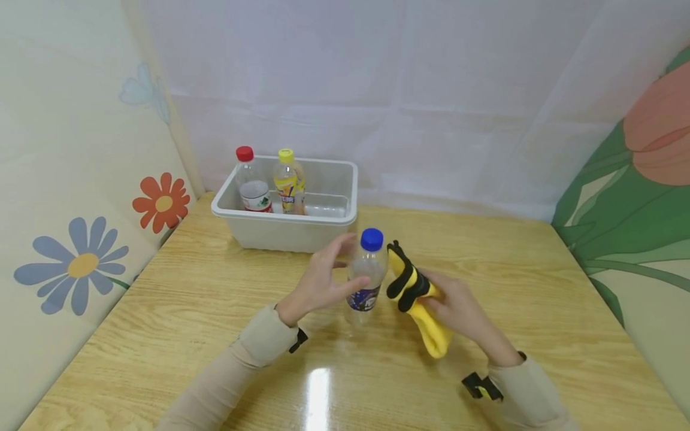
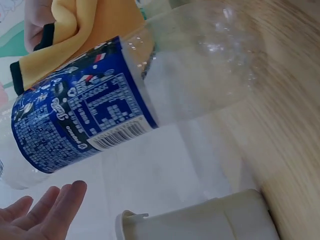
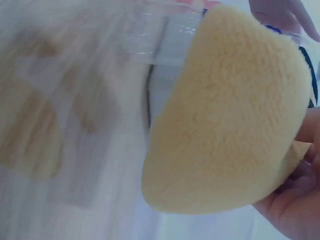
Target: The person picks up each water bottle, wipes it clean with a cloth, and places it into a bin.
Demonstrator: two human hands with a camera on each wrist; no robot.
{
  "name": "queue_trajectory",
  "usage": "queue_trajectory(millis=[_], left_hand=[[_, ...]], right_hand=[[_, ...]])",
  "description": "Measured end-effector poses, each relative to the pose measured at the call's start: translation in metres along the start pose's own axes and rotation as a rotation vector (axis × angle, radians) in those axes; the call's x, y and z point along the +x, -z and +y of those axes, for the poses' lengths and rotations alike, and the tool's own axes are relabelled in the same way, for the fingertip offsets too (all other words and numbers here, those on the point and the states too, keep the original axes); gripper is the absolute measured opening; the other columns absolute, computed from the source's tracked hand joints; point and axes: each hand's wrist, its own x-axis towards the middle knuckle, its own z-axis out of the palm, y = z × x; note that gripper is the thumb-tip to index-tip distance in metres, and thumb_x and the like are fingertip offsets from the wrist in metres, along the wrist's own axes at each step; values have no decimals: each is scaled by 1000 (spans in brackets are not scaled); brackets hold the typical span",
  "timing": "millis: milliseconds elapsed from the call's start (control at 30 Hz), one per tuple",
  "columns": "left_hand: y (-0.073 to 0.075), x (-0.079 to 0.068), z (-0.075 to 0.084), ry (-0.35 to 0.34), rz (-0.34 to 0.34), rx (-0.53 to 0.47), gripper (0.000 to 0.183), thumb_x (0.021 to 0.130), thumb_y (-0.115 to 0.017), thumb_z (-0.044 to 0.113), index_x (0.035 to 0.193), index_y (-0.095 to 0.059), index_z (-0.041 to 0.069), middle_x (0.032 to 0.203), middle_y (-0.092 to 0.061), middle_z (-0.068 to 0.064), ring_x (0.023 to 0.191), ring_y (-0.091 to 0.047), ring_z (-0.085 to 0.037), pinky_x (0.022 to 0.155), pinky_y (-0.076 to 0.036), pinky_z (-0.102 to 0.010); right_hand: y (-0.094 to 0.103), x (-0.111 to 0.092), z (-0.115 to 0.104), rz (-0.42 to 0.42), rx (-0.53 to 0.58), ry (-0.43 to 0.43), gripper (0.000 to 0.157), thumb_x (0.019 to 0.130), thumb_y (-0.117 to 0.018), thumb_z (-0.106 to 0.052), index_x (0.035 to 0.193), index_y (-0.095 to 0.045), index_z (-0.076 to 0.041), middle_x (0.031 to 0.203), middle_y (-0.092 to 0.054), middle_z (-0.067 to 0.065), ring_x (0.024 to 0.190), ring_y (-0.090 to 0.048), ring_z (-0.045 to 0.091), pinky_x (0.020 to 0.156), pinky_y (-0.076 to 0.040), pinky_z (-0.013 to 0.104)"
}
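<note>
A clear plastic bottle (image 1: 368,263) with a blue cap and a dark blue label stands between the two hands, tilted slightly in the head view. Beside it, my left hand (image 1: 327,276) has its fingers and thumb spread; in the left wrist view the fingers (image 2: 62,207) are apart from the label (image 2: 82,107). My right hand (image 1: 458,305) grips a folded yellow fleecy cloth (image 1: 431,329) with black bands, close to the bottle's right side. Filling much of the right wrist view, the cloth (image 3: 230,115) shows its fuzzy face, pinched at the edge by the right fingers (image 3: 295,200).
Behind the left hand is a light grey plastic bin (image 1: 286,233). Inside it stand a red-capped bottle (image 1: 253,185) and a yellow-capped bottle (image 1: 288,182). The wood-grain table (image 1: 517,269) meets a white cloth backdrop (image 1: 458,120) and a flowered sheet (image 1: 81,179) on the left.
</note>
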Motion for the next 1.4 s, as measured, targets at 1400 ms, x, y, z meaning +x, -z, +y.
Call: queue_trajectory(millis=[1400], left_hand=[[-2, 9, 10, -67, 74, -118, 42, 81, -66, 9, 117, -51, -7, 113, -57, -22, 104, -56, -29, 85, -50, -26]], right_hand=[[-12, 22, -17, 373, 370, 201, 49, 69, -59, 22, 116, -52, 14, 95, -62, 27, 76, -58, 6, 62, -51, 14]])
